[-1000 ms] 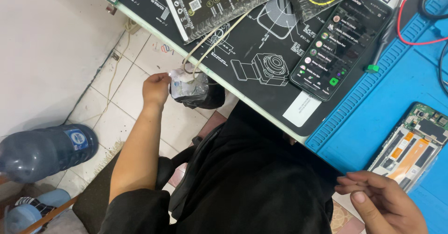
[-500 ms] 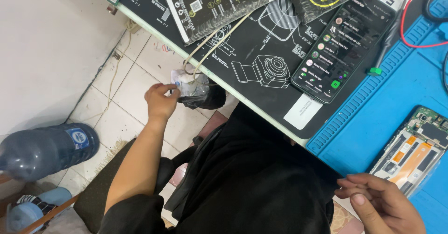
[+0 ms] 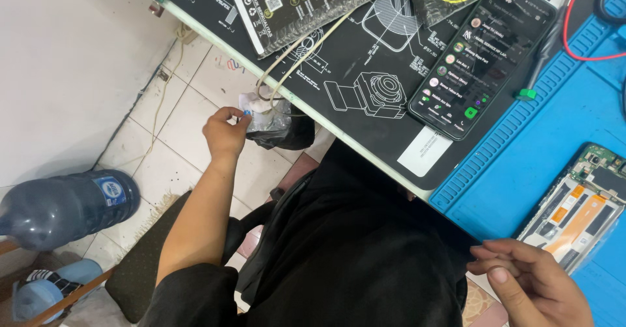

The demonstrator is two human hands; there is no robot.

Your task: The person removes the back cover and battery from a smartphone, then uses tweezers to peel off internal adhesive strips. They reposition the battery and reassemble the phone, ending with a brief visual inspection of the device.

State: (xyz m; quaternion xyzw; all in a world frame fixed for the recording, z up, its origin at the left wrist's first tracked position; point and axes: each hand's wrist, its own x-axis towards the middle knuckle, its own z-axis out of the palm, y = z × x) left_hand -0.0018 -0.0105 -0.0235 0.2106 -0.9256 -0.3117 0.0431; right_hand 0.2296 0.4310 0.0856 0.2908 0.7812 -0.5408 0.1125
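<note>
My left hand (image 3: 225, 131) reaches down beside the table edge, its fingertips pinched on the top of a small clear plastic bag (image 3: 268, 117) with a white piece at its top. The bag hangs from beige cords (image 3: 297, 50) that run off the table. A black bag (image 3: 297, 134) hangs just behind it. My right hand (image 3: 531, 284) rests at the lower right by the table edge, fingers loosely curled with nothing seen in them, close to an opened phone (image 3: 583, 200) with bare circuit parts on a blue mat (image 3: 521, 170).
A lit phone (image 3: 479, 63) lies on a black printed mat (image 3: 352, 79), with dark bubble-wrap packets (image 3: 306, 1) behind it and a red wire (image 3: 574, 30) at the right. Below are a tiled floor, a large blue water bottle (image 3: 62, 209) and my black-clothed lap (image 3: 352, 249).
My left hand has shifted its fingers from the side of the small bag to its top left corner. The right hand has barely moved.
</note>
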